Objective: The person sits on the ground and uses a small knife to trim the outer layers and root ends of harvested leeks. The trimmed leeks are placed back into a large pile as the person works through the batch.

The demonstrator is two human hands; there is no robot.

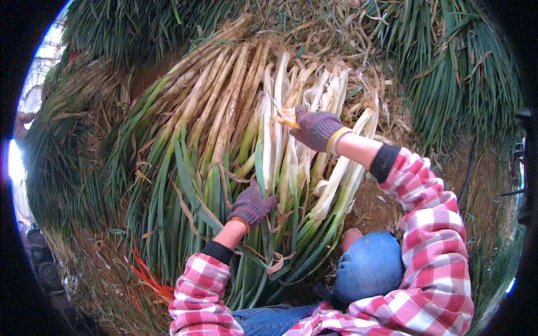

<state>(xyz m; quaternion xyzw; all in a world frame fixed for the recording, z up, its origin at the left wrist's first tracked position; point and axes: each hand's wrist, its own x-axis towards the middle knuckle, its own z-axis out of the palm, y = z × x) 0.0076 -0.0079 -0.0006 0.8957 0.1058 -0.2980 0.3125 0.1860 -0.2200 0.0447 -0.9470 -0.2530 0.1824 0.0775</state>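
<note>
A broad pile of long green onions point(224, 101) lies before me, white root ends away from me and green leaves toward me. The stalks on the left are brown and soil-stained; those on the right are peeled white point(340, 176). My left hand point(253, 206), in a dark knitted glove, is closed around green onion leaves in the middle of the pile. Gloved alike, my right hand point(318, 131) grips a small tool with a yellow-orange handle point(287, 117) over the white stalks. A thin metal part point(273, 101) sticks out from it; its exact shape is unclear.
Large heaps of green onion leaves stand at the back left point(134, 28), far left point(61, 145) and back right point(454, 73). Dry peelings point(392, 112) litter the ground beyond and right of the pile. Orange-red strips point(151, 277) lie at the near left. My denim-covered knee point(370, 266) is close on the right.
</note>
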